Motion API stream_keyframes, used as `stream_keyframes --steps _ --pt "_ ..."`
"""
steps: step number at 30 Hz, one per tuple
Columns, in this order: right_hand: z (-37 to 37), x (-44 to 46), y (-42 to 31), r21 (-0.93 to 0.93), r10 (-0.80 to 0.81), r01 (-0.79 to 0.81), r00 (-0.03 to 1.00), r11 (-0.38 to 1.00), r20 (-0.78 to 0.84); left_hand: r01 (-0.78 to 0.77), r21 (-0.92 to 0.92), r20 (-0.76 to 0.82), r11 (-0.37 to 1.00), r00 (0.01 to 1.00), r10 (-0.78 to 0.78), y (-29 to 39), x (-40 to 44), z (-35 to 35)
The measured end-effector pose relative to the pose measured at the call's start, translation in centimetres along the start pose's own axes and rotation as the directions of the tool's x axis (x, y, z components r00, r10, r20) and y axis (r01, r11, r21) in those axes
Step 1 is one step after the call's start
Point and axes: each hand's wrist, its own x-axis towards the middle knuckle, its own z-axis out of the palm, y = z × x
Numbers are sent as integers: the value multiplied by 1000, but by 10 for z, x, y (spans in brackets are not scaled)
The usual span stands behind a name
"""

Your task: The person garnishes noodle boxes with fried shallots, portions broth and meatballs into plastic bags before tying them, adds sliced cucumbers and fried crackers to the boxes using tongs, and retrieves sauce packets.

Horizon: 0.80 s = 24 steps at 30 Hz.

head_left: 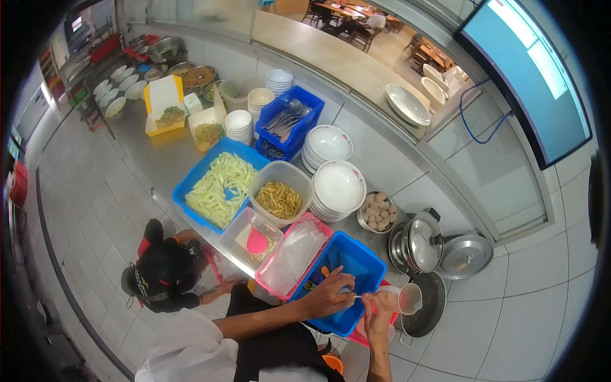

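Note:
Over the blue tub [374, 253], my left hand [331, 295] has its fingers bent together near a thin whitish item [358, 297]; what they hold is too small to make out. Just right of it, my right hand [379, 312] is closed around see-through plastic [410, 298], a bag or cup with a round open end facing right. The two hands are close together. Inside the tub lie small items, one of them orange [325, 271]. A pink tray [266, 282] of clear plastic bags [296, 254] adjoins the tub on the left.
Behind stand a blue tray of pale green strips [223, 184], a brown-food container [278, 200], bowls [339, 186], meatballs [377, 212] and blue cutlery bins [289, 118]. A pan [428, 305] is at the right. Another person [167, 267] is low at the left.

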Motion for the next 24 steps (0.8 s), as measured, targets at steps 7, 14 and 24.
stream_keyframes --steps 7,14,24 --pt "29 -16 -8 720 363 -324 926 614 107 42 40 14 998 999 -42 -10 -23 11" --pt "58 -23 24 18 117 -118 993 993 19 146 170 36 975 987 -154 -15 -38 8" --pt "108 -58 -7 477 625 -648 745 594 233 707 98 169 700 682 -712 -20 -62 -3"
